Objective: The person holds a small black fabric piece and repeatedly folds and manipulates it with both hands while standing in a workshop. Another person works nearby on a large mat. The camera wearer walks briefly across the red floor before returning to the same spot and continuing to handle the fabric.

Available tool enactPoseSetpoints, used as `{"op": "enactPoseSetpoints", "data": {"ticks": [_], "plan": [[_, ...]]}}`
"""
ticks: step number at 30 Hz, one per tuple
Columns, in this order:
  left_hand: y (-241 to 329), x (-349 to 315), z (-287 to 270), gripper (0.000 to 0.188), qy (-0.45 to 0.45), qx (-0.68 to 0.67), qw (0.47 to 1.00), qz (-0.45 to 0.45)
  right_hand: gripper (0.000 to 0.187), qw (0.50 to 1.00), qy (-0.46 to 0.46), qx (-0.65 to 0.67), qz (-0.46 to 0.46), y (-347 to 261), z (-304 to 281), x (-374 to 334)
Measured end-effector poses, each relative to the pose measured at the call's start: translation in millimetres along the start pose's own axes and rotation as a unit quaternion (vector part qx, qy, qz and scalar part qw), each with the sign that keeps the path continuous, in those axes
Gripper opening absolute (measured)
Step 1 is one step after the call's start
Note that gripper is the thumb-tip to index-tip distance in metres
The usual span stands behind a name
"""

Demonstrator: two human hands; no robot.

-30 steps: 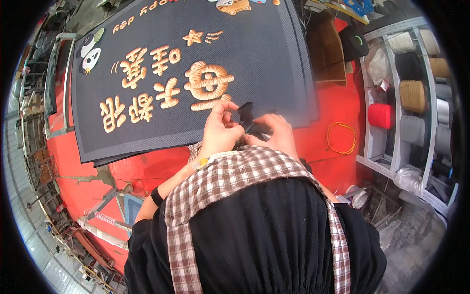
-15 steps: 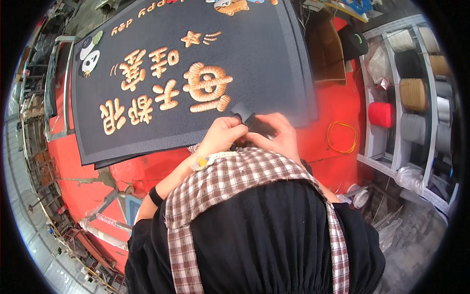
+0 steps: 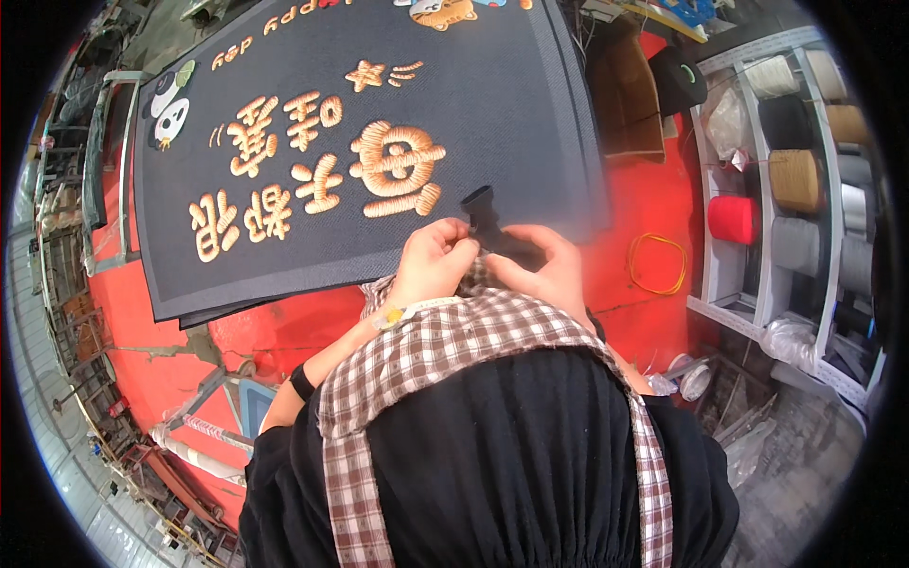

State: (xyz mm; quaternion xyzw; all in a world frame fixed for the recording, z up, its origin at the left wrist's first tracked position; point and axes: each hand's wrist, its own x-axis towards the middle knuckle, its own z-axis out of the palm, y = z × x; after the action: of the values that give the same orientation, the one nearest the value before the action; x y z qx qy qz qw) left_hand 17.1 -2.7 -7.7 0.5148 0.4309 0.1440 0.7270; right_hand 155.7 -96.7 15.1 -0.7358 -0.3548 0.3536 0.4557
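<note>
Close to my chest, both hands hold a small dark piece of flexible material (image 3: pixel 483 210), bent, with its upper end sticking up above my fingers; its exact kind I cannot make out. My left hand (image 3: pixel 431 260) pinches its left side between thumb and fingers. Closed on its right side is my right hand (image 3: pixel 549 270). Just beyond the hands lies a stack of dark grey mats (image 3: pixel 511 123). The top one bears raised orange lettering (image 3: pixel 398 163), a star (image 3: pixel 365 76), a panda (image 3: pixel 170 115) and a cat (image 3: pixel 440 13).
The mats rest above a red surface (image 3: pixel 653 327). On it at right lies a yellow cord loop (image 3: pixel 658 265). A rack (image 3: pixel 729 317) of thread spools, including a red spool (image 3: pixel 732 220), stands far right. Behind the stack's right edge is a brown cardboard box (image 3: pixel 630 104).
The dark piece now stands up higher and narrower between my fingers. My hands have shifted only slightly, and the mats appear a little further left in view.
</note>
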Motion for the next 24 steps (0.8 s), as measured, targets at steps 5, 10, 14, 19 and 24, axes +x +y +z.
{"op": "enactPoseSetpoints", "data": {"ticks": [5, 10, 14, 19, 24], "plan": [[13, 4, -8, 0.016, -0.120, -0.050, 0.988, -0.078, 0.032, 0.999, 0.008, 0.048, -0.002, 0, 2, 0], [12, 0, -9, 0.013, -0.109, -0.087, 0.986, -0.089, 0.033, 0.999, -0.012, 0.019, -0.046, 8, 3, -1], [3, -3, -6, 0.010, -0.075, -0.082, 0.991, -0.074, 0.034, 0.990, -0.002, -0.076, -0.119, 1, 1, -2], [-2, -7, 1, 0.010, -0.039, -0.097, 0.993, -0.062, 0.036, 0.976, -0.023, -0.172, -0.133, -2, -10, -6], [6, -16, 10, 0.015, -0.005, -0.091, 0.995, -0.042, 0.038, 0.980, -0.108, -0.161, -0.042, 1, -31, -13]]}}
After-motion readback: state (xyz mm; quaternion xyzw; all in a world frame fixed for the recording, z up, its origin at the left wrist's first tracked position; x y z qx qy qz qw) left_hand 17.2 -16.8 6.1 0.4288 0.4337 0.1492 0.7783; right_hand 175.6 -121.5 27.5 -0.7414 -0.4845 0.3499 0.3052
